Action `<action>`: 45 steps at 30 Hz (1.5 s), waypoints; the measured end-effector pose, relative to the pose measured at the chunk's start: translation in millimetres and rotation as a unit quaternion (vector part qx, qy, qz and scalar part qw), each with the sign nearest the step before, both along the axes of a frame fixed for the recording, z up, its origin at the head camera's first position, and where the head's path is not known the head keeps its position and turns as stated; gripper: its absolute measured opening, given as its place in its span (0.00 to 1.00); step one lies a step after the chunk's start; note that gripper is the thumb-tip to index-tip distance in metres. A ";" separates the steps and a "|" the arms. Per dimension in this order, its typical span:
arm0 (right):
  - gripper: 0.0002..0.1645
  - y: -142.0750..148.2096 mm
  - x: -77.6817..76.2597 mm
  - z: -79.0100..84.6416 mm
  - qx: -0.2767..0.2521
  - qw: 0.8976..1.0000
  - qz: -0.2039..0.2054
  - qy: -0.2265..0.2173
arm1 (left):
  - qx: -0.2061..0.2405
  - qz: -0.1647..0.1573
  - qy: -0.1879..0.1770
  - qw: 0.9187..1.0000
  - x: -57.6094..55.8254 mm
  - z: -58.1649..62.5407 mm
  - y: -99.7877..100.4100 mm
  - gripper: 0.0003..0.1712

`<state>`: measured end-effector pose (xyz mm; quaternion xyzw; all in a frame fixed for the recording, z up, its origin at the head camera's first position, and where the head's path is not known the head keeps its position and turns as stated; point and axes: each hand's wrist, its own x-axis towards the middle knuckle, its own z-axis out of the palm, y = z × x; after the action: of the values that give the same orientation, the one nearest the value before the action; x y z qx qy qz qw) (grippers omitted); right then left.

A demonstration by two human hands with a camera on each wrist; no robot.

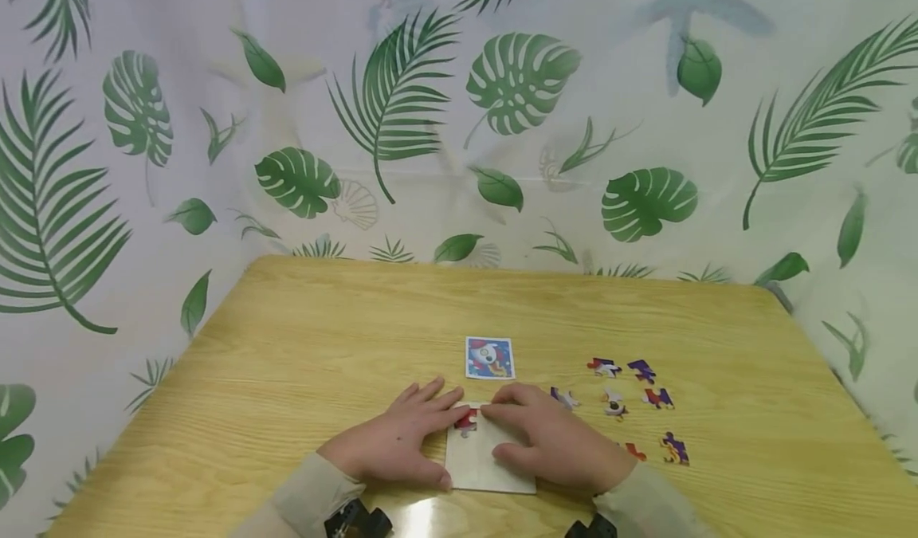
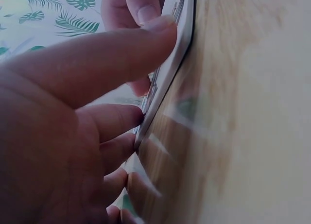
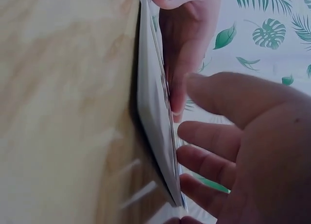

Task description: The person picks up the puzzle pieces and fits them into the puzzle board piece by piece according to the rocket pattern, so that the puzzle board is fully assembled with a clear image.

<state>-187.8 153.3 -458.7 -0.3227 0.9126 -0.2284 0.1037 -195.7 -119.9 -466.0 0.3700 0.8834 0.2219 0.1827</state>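
A pale, square puzzle board [image 1: 495, 474] lies on the table between both hands. Near its upper left corner sits a red puzzle piece [image 1: 466, 421]. My left hand [image 1: 405, 436] spreads over the board's left side, index fingertip at the piece and thumb by the near left corner. From the right, my right hand [image 1: 555, 440] reaches over the board, its index finger close to the piece's upper right and its thumb above the bare surface. In the left wrist view, the left fingertips [image 2: 133, 116] meet the board's edge [image 2: 167, 71]. The right wrist view shows the right thumb [image 3: 209, 90] apart from the fingers.
A small picture card [image 1: 490, 359] with a blue and red print lies just beyond the board. Several loose puzzle pieces, among them a purple and orange one [image 1: 675, 448] and a white one [image 1: 613, 404], are scattered to the right. A leaf-patterned cloth [image 1: 430, 203] hangs behind the wooden table [image 1: 287, 347].
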 end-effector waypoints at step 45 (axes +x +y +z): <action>0.34 142.8 -40.9 -7.3 -0.035 0.969 -0.243 0.016 | 0.029 -0.013 -0.015 0.999 -5.1 -4.1 -3.0 0.51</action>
<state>-228.7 296.1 -466.0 -0.0979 0.9567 -0.2735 0.0193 -200.8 -122.9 -470.1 0.3833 0.8688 0.2506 0.1883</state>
